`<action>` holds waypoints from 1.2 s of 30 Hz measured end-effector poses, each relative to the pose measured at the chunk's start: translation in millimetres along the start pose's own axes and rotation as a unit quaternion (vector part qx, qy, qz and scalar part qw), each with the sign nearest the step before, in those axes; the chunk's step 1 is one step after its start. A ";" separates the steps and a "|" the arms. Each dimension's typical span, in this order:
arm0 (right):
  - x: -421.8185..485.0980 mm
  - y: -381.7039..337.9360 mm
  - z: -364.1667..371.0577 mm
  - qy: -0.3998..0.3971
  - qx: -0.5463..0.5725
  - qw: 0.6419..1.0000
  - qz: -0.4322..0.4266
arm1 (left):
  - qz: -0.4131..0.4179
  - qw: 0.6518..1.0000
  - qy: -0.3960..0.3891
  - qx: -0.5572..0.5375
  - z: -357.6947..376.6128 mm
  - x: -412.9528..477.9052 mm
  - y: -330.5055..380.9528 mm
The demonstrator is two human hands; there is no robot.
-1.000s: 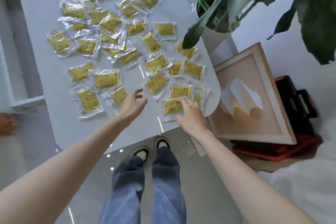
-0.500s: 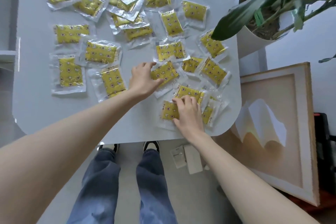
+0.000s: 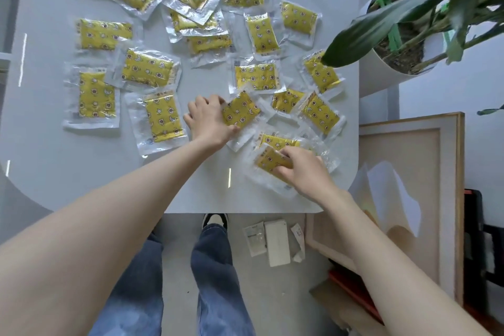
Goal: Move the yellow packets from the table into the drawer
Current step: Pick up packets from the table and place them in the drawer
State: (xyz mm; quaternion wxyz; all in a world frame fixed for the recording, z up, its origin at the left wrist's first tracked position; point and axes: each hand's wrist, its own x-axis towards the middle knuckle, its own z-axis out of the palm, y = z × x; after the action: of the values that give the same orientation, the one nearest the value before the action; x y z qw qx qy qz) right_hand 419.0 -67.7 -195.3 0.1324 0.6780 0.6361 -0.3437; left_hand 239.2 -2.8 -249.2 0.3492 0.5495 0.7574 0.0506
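Note:
Several yellow packets in clear wrappers lie scattered over the pale grey table (image 3: pixel 81 177). My left hand (image 3: pixel 208 120) rests on the left edge of one packet (image 3: pixel 241 110) near the table's middle, fingers curled over its wrapper. My right hand (image 3: pixel 301 169) grips another yellow packet (image 3: pixel 268 161) at the front right corner, lifting its near edge off a small pile. A further packet (image 3: pixel 162 117) lies just left of my left hand. No drawer is in view.
A potted plant (image 3: pixel 403 35) in a white pot stands at the table's right side, one leaf hanging over the packets. A framed canvas (image 3: pixel 409 185) leans on the floor to the right. White boxes (image 3: pixel 275 241) lie on the floor by my feet.
My view has closed in on the table. My left hand slid right onto a packet, and my right hand closed around the front-right packet and tilted it up.

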 end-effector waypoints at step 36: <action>9.4 -13.7 -6.5 0.150 0.047 0.987 -0.021 | -0.062 0.953 -0.010 -0.296 -47.2 -46.6 -24.6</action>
State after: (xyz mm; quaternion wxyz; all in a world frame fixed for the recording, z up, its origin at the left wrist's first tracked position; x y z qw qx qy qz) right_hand 407.4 -54.3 -193.0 -0.0036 0.7141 0.6455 -0.2708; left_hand 199.1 -38.4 -203.0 0.5062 0.3741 0.7375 0.2449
